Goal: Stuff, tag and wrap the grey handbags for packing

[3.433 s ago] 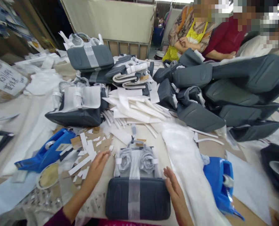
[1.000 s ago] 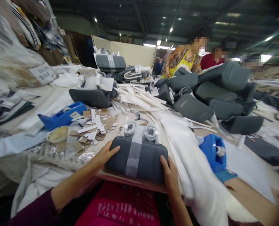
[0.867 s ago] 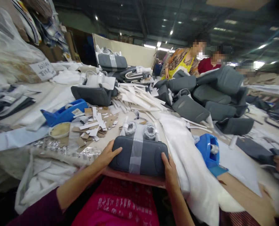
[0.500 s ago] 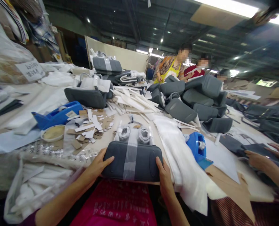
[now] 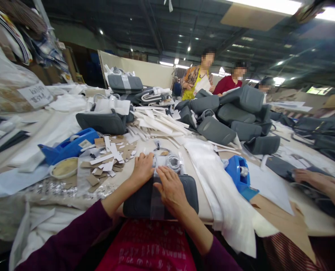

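Note:
A dark grey handbag (image 5: 188, 194) lies in front of me at the table's near edge, with a clear plastic strip (image 5: 157, 207) down its middle. Its wrapped handle (image 5: 173, 162) shows at the top right; the left end is covered by my hand. My left hand (image 5: 143, 167) is closed over that left end, fingers bent and together. Flat across the bag's upper middle rests my right hand (image 5: 171, 188), its fingers stretched out over the strip and pointing up and left.
Blue tape dispensers stand left (image 5: 71, 143) and right (image 5: 238, 173). Cardboard scraps (image 5: 111, 158) lie left of the bag, white foam sheets (image 5: 215, 180) right. A pile of grey bags (image 5: 235, 113) is behind. A co-worker's hand (image 5: 311, 177) works at right; other people stand behind.
Both hands have left the bag's side edges and moved inward and up: the left onto the wrapped handle, the right onto the middle. The bag stays in about the same place.

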Available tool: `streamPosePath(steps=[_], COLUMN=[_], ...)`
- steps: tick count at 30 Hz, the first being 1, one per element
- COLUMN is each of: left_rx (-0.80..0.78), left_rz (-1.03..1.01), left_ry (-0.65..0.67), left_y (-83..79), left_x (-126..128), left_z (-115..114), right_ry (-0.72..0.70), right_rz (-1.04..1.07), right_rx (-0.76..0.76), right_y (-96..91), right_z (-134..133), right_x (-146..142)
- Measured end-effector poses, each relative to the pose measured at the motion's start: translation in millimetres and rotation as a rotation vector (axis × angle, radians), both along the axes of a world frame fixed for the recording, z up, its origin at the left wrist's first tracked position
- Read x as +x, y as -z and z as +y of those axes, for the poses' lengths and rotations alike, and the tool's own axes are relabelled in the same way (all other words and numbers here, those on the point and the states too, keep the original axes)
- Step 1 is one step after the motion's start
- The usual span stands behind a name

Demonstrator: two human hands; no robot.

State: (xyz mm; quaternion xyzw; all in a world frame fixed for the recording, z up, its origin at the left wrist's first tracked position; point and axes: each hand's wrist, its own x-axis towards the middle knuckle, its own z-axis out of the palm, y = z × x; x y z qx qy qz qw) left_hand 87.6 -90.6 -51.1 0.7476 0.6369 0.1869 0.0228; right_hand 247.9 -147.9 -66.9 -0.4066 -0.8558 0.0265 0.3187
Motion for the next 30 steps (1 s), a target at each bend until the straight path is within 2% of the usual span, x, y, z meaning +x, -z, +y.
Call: streamPosePath(steps=[2, 5, 7, 9, 11, 14, 15, 17, 20, 24, 27, 30], left_rx=[0.023, 0.054, 0.062, 0.086, 0.151, 0.236, 0.237, 0.198, 0.065, -0.134, -0.256, -0.305], left_rz=[-0.010, -0.159, -0.245, -0.237, -0.181, -0.158, -0.163, -0.168, -0.107, 0.078, 0.238, 0.293], left_ry=[-0.012, -0.034, -0.035, 0.006, 0.097, 0.301, 0.381, 0.548, 0.803, 1.067, 1.153, 1.157], left_y=[3.9, 10.7, 14.3, 15.2, 11.7, -1.8, -7.4, -17.5, -25.4, -22.2, -16.6, -11.8], left_x=[-1, -7, -11, -14, -13, -2, 5, 25, 64, 110, 126, 126], left_z=[7, 13, 15, 15, 16, 20, 22, 30, 48, 72, 80, 83], right_ry=[0.003, 0.027, 0.020, 0.029, 0.126, 0.416, 0.500, 0.579, 0.533, 0.462, 0.334, 0.264], right_rz=[-0.075, -0.117, -0.093, -0.010, 0.144, 0.439, 0.533, 0.701, 0.857, 0.964, 1.160, 1.434], right_rx=[-0.009, -0.024, -0.036, -0.055, -0.065, -0.100, -0.143, -0.306, -0.565, -0.659, -0.812, -1.026], right_y=[8.2, 16.9, 15.6, 10.4, 6.6, 12.2, 16.9, 27.3, 36.5, 30.6, 21.9, 16.9], right_z=[11, 17, 15, 6, -5, -25, -30, -39, -48, -53, -49, -42], right_x=[-8, -12, -9, -2, 10, 35, 43, 57, 69, 76, 88, 105])
